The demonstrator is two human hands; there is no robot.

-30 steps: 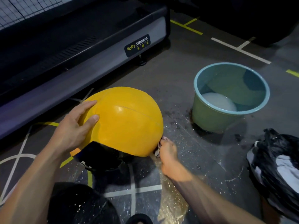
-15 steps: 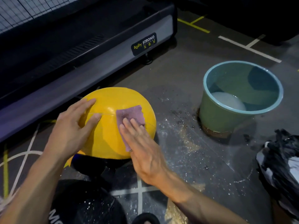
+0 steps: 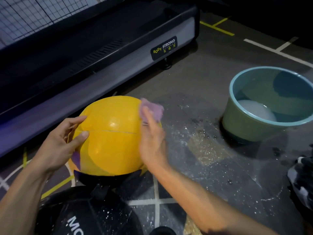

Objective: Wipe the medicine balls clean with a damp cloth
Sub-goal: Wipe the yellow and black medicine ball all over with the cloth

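The yellow medicine ball (image 3: 110,138) rests on the dark floor (image 3: 194,85), directly in front of the long grey machine base (image 3: 105,77) labelled "BODY STRONG", and serves as the reference landmark. The left hand (image 3: 62,141) lies against the ball's left side with fingers extended and relaxed; the thumb presses the surface at the horizontal seam, and nothing is enclosed in the grip. The right hand (image 3: 152,141) is at the ball's right side, fingers extended upward and blurred, pressing the purple cloth (image 3: 151,110) against the ball's upper right shoulder; part of the cloth projects past the ball's edge. Whether any finger curls around the cloth cannot be determined; the visible fingers are straight. A black panel is visible along the ball's lower edge. A second ball, the black medicine ball (image 3: 88,216) with white lettering, sits just in front of the yellow ball, nearest the camera. The green bucket (image 3: 237,126) with a blue rim stands well to the right of the yellow ball and contains water. A black-and-white bundle (image 3: 301,180) lies to the ball's far right, in front of the bucket. White specks and wet patches mark the floor between ball and bucket.
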